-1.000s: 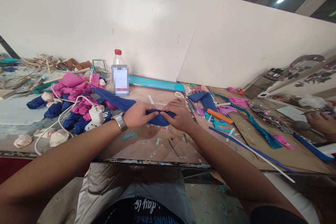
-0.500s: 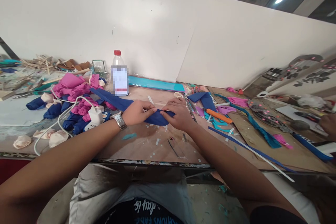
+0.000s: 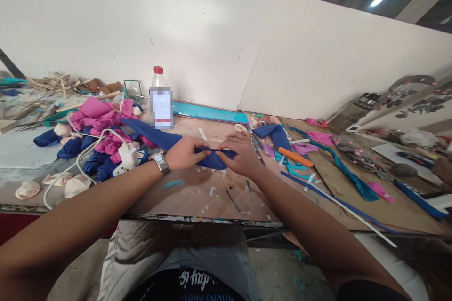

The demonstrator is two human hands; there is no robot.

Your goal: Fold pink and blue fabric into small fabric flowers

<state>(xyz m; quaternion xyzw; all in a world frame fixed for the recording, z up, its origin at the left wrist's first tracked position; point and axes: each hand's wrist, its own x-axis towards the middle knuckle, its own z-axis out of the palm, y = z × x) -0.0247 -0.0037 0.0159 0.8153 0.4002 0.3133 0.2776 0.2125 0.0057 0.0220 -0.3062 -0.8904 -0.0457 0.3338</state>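
A long blue fabric strip (image 3: 214,162) stretches between my two hands above the table, its tail running up and left toward the pile of fabric flowers. My left hand (image 3: 185,152), with a metal watch on the wrist, pinches the strip between thumb and fingers. Close beside it, my right hand (image 3: 242,153) grips the same strip near its right end, thumb pressed on the upper edge. The two thumb tips almost meet. Parts of the strip are hidden under the fingers.
Pink, blue and cream fabric flowers (image 3: 100,120) lie left with a white charger (image 3: 127,154) and cable. Behind stand a bottle (image 3: 158,77) and a blurred phone (image 3: 161,108). An orange knife (image 3: 295,156) and fabric scraps lie right; another person's hand (image 3: 441,169) shows at far right.
My hands stay pinched on the blue strip; the fingers and cloth shift only slightly. The view tilts a little.
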